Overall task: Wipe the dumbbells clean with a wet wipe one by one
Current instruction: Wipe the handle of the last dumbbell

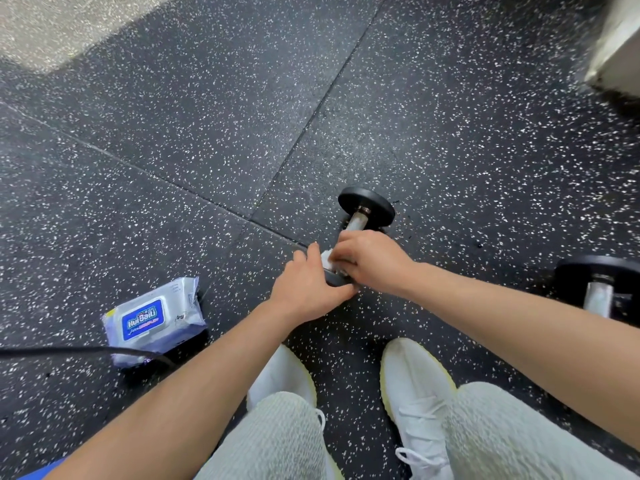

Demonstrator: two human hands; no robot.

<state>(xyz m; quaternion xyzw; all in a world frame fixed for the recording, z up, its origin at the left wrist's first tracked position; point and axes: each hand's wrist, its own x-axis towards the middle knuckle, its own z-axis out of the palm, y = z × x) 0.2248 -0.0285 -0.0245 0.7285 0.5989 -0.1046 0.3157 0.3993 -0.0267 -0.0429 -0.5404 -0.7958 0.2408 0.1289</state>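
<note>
Mid-wipe: right hand (372, 263) clamps wet wipe (327, 258) round dumbbell (375, 209) handle, left hand (308, 289) gripping its near plate just beside; second dumbbell (601, 289), well right of the grip, judged not yet wiped.

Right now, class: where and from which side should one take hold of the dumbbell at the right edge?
By the pale handle, from above: the dumbbell lies on the floor, and the handle is narrow beside its broad black plate.
</note>
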